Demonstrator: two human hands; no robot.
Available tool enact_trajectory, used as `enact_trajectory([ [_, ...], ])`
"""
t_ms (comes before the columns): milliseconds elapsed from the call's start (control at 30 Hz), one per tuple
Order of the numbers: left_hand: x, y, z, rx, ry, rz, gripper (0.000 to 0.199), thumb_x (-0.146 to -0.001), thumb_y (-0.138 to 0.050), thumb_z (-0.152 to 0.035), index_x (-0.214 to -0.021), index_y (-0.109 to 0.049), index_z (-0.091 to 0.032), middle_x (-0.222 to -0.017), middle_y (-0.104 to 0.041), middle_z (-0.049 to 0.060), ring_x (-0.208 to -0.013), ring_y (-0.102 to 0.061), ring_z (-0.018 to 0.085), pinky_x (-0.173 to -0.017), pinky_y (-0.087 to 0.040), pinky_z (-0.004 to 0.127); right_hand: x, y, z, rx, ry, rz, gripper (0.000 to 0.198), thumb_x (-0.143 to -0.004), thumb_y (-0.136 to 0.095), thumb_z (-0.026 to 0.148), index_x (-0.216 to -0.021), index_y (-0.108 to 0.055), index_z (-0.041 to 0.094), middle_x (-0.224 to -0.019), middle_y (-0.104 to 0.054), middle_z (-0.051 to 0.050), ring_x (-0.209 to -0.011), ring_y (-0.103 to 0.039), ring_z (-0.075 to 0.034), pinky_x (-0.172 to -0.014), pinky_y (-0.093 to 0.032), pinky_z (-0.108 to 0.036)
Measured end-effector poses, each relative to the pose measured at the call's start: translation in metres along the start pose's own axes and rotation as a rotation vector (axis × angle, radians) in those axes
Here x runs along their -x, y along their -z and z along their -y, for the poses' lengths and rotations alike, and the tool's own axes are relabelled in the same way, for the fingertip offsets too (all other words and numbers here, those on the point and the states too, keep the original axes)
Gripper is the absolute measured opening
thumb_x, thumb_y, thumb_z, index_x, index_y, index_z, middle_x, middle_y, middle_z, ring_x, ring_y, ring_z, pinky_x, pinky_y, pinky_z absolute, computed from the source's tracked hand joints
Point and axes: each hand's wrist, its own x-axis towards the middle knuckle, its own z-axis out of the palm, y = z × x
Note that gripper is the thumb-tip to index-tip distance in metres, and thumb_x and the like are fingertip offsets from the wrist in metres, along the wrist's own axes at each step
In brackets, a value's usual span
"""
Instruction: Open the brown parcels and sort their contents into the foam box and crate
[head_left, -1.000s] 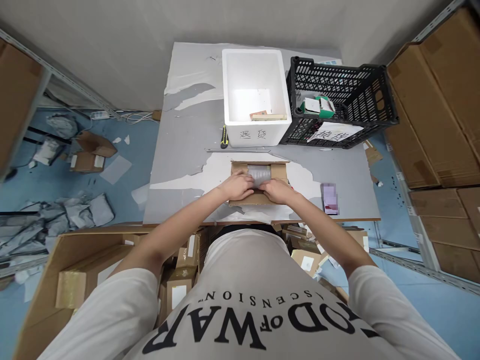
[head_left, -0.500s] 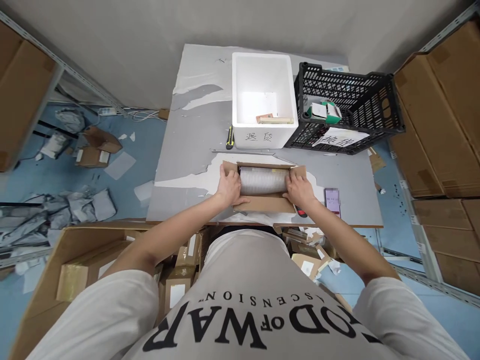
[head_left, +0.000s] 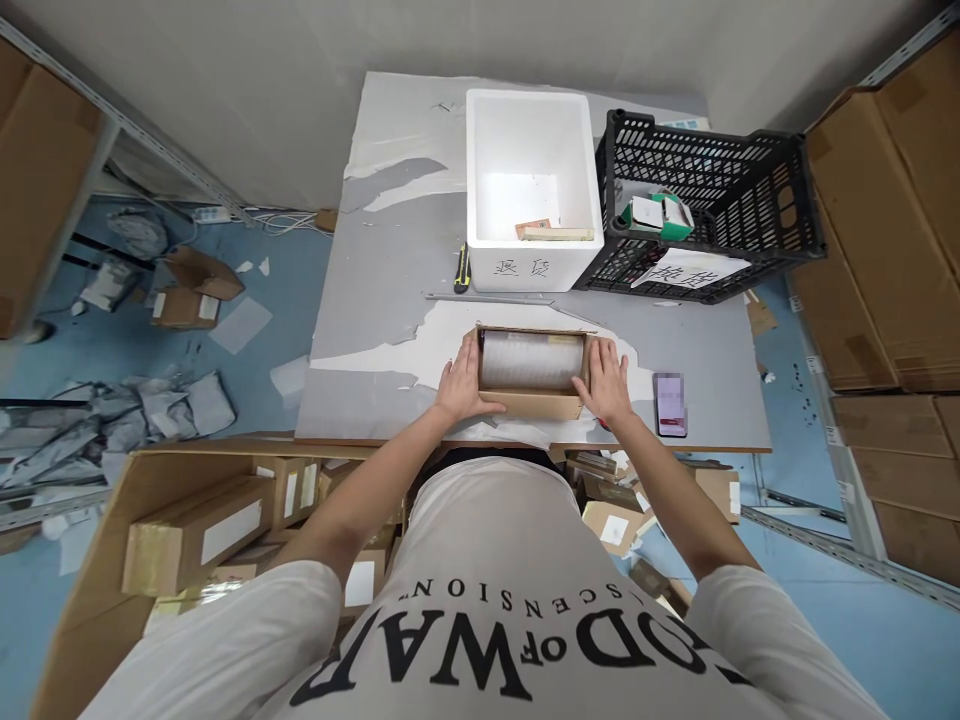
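Note:
An uncovered cardboard box [head_left: 529, 405] lies on the table in front of me. Inside it rests a roll-shaped item [head_left: 532, 360] in clear wrapping, which looks like bubble wrap. My left hand [head_left: 463, 385] lies flat along the box's left end, fingers stretched forward, thumb along the front side. Against the right end is my right hand [head_left: 606, 382], fingers spread and thumb at the front corner. A phone [head_left: 670, 405] lies to the right of that hand. Behind the box is a yellow and black utility knife [head_left: 462, 270].
A white foam box [head_left: 547, 262] holding small flat items stands at the back, beside a black plastic crate [head_left: 750, 262] with a green and white packet [head_left: 660, 215]. Below the table's front edge is a large carton [head_left: 82, 600] of parcels. Stacked cartons [head_left: 877, 250] stand at right.
Both hands have let go of the end flaps, which no longer stick out sideways. Their fingers have straightened and now lie along the box's ends. The view has shifted slightly.

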Motion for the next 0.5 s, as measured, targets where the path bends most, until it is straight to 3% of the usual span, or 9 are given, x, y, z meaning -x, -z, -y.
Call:
enact_trajectory([
  [133,0.000,0.000,0.001,0.025,0.023,0.020,0.143,-0.049,-0.073,-0.072,-0.150,0.005,-0.007,-0.156,-0.006,0.025,-0.145,-0.012,0.035,-0.111,-0.024,0.048,-0.017,0.024,0.032,0.084,0.318,0.071,0.049,-0.093,-0.034,0.021,-0.140,-0.039,0.010,-0.139,-0.047,-0.020,-0.130,-0.039,-0.029,-0.110,-0.025,-0.049],
  [200,-0.001,0.000,0.001,0.047,0.025,0.018,0.144,-0.048,-0.075,-0.071,-0.150,0.005,-0.007,-0.156,-0.006,0.024,-0.145,-0.012,0.035,-0.112,-0.024,0.047,-0.035,0.027,0.050,0.104,0.395,0.127,0.046,-0.091,-0.035,0.014,-0.136,-0.043,0.011,-0.137,-0.049,-0.018,-0.125,-0.044,-0.027,-0.108,-0.029,-0.044],
  [333,-0.001,0.001,0.000,0.099,0.037,0.008,0.141,-0.049,-0.075,-0.069,-0.150,0.004,-0.010,-0.156,-0.009,0.024,-0.144,-0.015,0.035,-0.111,-0.024,0.047,-0.076,0.022,0.077,0.182,0.275,0.254,0.045,-0.089,-0.030,0.005,-0.132,-0.044,0.009,-0.134,-0.050,-0.021,-0.121,-0.047,-0.028,-0.103,-0.034,-0.042],
  [500,0.000,0.003,-0.005,0.099,0.094,0.027,0.139,-0.051,-0.076,-0.065,-0.151,0.005,-0.013,-0.156,-0.013,0.023,-0.144,-0.015,0.035,-0.112,-0.022,0.049,-0.098,0.013,0.088,0.179,0.095,0.596,0.044,-0.092,-0.023,0.006,-0.135,-0.034,0.009,-0.122,-0.058,-0.026,-0.110,-0.058,-0.030,-0.090,-0.042,-0.043],
])
